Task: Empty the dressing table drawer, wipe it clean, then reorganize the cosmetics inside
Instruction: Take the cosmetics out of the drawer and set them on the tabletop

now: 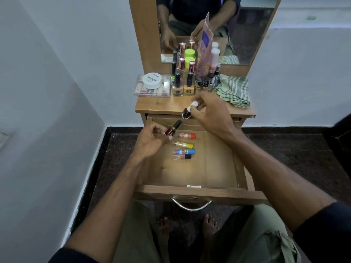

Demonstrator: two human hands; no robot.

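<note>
Over the open drawer, your left hand and right hand each pinch a small, slick, breakable nail polish bottle; grip the glass body, not the cap.

Wooden dressing table, bottles, clear box, striped cloth

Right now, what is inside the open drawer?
Four small tubes lie in a column on the drawer floor: red-capped tube, yellow-capped tube, blue-capped tube, black-capped tube. The left hand covers the back left corner.
</note>
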